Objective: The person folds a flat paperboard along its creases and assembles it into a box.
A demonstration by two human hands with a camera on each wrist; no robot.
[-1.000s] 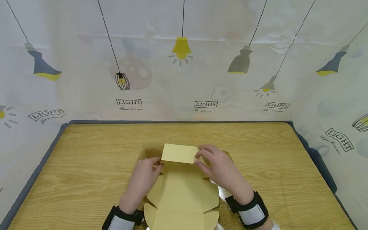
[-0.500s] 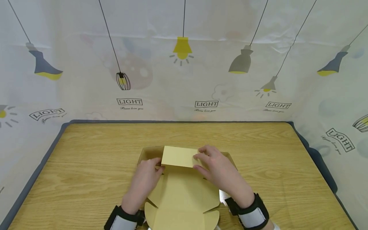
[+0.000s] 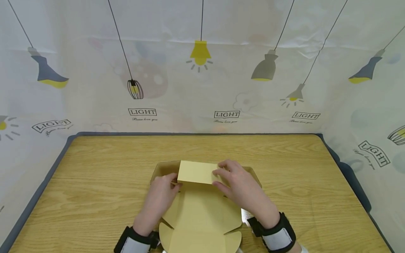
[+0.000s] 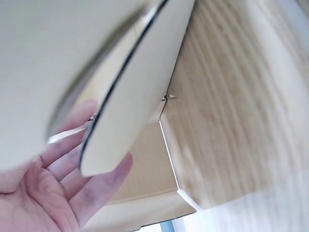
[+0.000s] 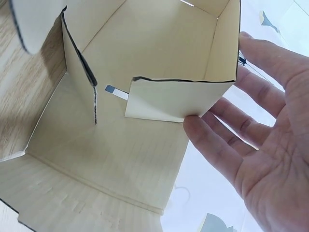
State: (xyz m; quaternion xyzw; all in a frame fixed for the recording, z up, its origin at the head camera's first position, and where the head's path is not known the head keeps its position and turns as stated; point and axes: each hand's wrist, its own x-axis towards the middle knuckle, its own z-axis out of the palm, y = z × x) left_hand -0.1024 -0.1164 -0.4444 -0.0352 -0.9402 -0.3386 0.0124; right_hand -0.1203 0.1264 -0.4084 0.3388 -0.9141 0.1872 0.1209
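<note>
A partly folded cardboard box (image 3: 202, 207), pale yellow inside, lies in front of me with slotted side flaps spread. At its far end a narrow panel (image 3: 196, 171) stands folded up between my hands. My left hand (image 3: 159, 193) pinches the cardboard at the panel's left corner; in the left wrist view its fingers reach around a rounded flap (image 4: 128, 111). My right hand (image 3: 243, 186) grips the panel's right end, thumb and fingers at the corner. The right wrist view shows a short folded flap (image 5: 164, 99) at the fingertips, beside a slot.
The box lies on a wood-grain table (image 3: 95, 165). Something shiny and silvery (image 3: 245, 217) shows beside the box near the right wrist. Behind the table hangs a white cloth (image 3: 177, 88) printed with lamps. Both wrists wear black straps (image 3: 278, 232).
The raised panel has come down slightly and tilted toward me, with both hands still on its ends. Over the last half second almost nothing moves.
</note>
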